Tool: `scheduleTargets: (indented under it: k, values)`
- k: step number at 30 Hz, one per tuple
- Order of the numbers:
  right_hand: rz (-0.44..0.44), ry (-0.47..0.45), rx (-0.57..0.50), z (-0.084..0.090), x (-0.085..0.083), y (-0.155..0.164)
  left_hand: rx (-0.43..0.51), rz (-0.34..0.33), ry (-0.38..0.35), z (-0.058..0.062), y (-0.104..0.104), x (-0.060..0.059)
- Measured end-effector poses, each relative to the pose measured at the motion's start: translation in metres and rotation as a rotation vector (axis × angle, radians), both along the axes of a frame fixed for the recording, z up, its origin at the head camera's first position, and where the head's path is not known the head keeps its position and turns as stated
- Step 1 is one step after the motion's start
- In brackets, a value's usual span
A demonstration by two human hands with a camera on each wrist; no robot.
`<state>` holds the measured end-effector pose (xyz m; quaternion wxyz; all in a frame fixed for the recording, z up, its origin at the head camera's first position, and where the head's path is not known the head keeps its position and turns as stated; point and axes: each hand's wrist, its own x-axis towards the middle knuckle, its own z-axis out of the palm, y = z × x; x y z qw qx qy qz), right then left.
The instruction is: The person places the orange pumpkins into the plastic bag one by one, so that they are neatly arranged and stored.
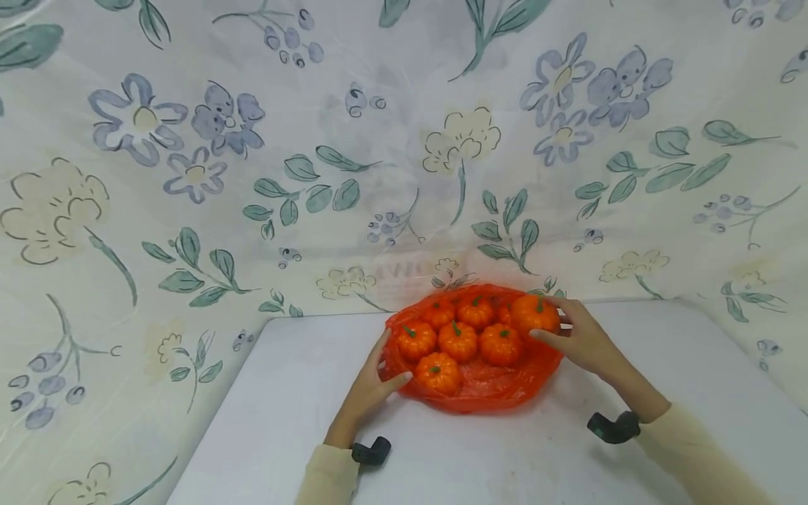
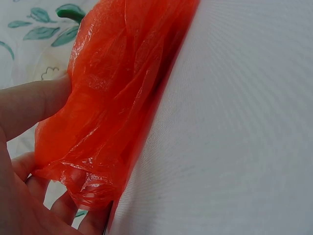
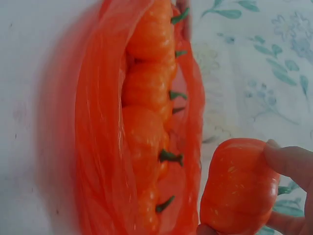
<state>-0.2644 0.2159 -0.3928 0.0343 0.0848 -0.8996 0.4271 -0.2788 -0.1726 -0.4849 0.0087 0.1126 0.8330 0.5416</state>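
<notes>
Head view: an orange plastic bag (image 1: 482,386) lies spread on the white tabletop (image 1: 284,435), close to the flowered cloth (image 1: 189,175) that hangs behind and at both sides. Seven small orange pumpkins (image 1: 457,341) with green stems sit on the bag. An eighth pumpkin (image 1: 535,313) is in the right hand (image 1: 583,340), whose grip is clamped round it at the bag's far right edge. The left hand (image 1: 372,389) pinches the bag's left edge.

Left wrist view: the thumb and fingers (image 2: 34,105) nip a crumpled fold of the bag (image 2: 112,98); beside it lies bare tabletop (image 2: 234,127).

Right wrist view: the held pumpkin (image 3: 239,186) sits between fingertips and thumb, just beside the bag (image 3: 98,147), where a row of pumpkins (image 3: 146,98) lies.
</notes>
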Motion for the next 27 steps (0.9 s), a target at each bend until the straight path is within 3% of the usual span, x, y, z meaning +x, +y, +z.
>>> scheduleTargets:
  k: [13,27]
  values:
    - [0.09,0.077,0.003,-0.01,0.006,-0.034,0.008,-0.004,-0.01,0.001,-0.001,-0.001]
    - [0.104,0.063,0.021,-0.023,0.004,-0.05,0.021,-0.008,-0.008,0.001,-0.001,0.0]
